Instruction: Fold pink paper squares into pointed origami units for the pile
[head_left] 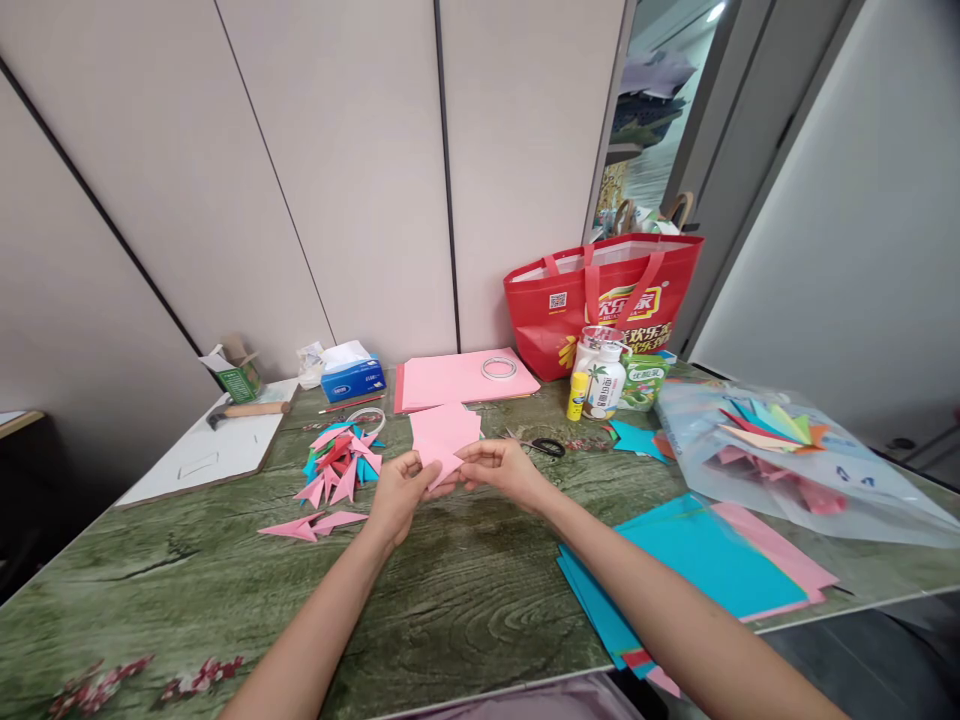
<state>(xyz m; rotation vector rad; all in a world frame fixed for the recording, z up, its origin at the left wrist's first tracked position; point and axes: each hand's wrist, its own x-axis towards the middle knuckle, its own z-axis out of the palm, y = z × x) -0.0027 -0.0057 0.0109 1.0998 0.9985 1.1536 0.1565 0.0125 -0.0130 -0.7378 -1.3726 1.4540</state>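
Both hands hold a small folded piece of pink paper (pixel 442 468) above the middle of the table. My left hand (pixel 405 490) is closed on its left side, thumb on top and fingers underneath. At the right edge, my right hand (pixel 504 470) pinches the paper between thumb and fingers. Just behind them lies a stack of pink square sheets (pixel 444 425), partly covered by the held piece. To the left is a heap of folded paper pieces (pixel 341 462) in pink, red and blue, with pink folded pieces (pixel 311 526) in front of it.
Black-handled scissors (pixel 547 447), a yellow glue stick (pixel 577 396) and a white bottle (pixel 604 382) stand or lie to the right, before a red bag (pixel 544 320). Blue sheets (pixel 697 560) and a plastic bag (pixel 862 490) lie further right. A hammer (pixel 247 409) rests on a white board (pixel 202 460).
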